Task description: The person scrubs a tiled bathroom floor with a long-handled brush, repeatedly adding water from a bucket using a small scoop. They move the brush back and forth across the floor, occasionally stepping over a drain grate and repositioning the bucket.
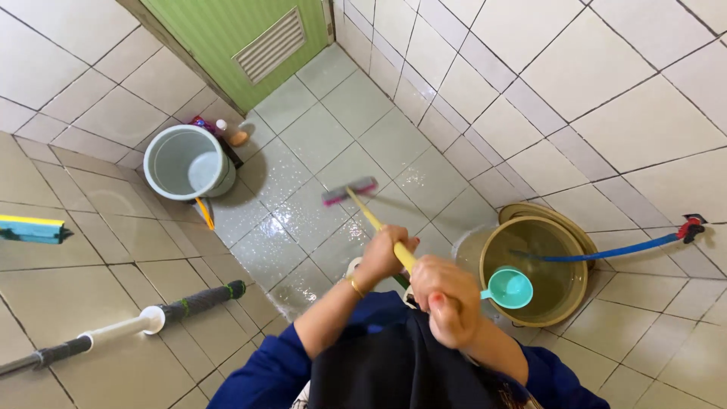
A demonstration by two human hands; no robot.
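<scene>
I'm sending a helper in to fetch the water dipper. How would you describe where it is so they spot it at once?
Look to the tiled wall with the blue hose; below it stands a big tan bucket of water. The dipper floats at its near rim: a small turquoise scoop, the only turquoise thing there.

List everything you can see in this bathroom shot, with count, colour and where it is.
Scrub brush: one, pink head, yellow handle, on the wet floor, centre.
Pale bucket: one, grey-white, left, near the door.
Bottles: a few, mixed colours, behind that bucket.
Tan bucket: one, right, holding water.
Scoop: one, teal, in the tan bucket.
Hose: one, blue, from the right wall into the tan bucket.
Door: one, green, top.
Left hand: on the handle, forward.
Right hand: on the handle, rear.
</scene>
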